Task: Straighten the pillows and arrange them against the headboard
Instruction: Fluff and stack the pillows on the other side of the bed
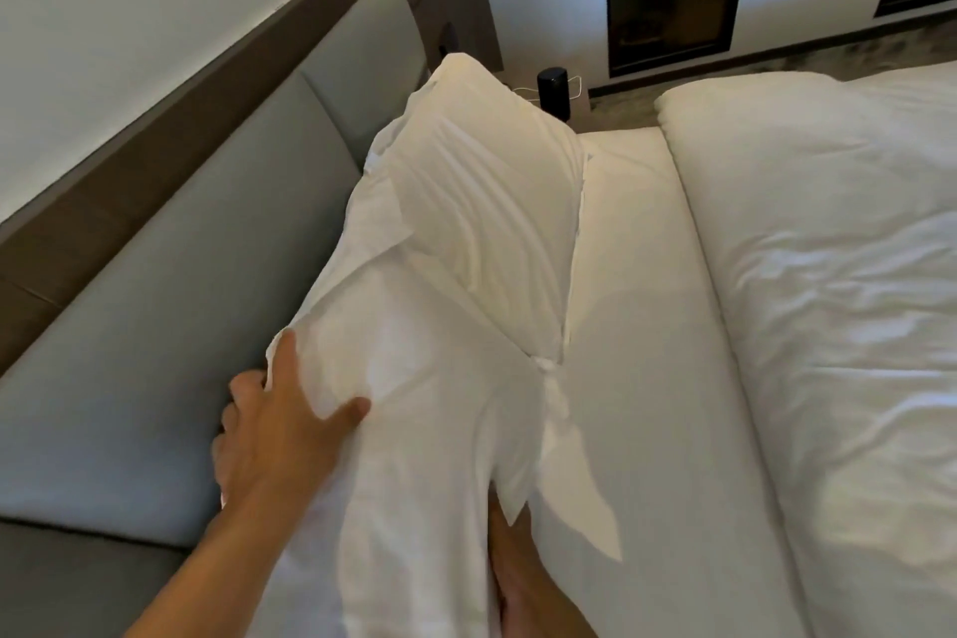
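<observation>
Two white pillows lean in a row along the grey padded headboard (171, 306). The near pillow (414, 430) stands on its edge between my hands. My left hand (269, 435) grips its headboard-side edge, thumb on the front face and fingers behind. My right hand (518, 570) holds its lower right side, mostly hidden under a fold of the pillowcase. The far pillow (492, 202) stands upright beyond it, overlapping the near one and touching the headboard.
The white mattress sheet (647, 326) runs along the right of the pillows. A rumpled white duvet (828, 275) lies further right. A black cylinder with a thin cable (554, 88) stands on the bedside table past the far pillow.
</observation>
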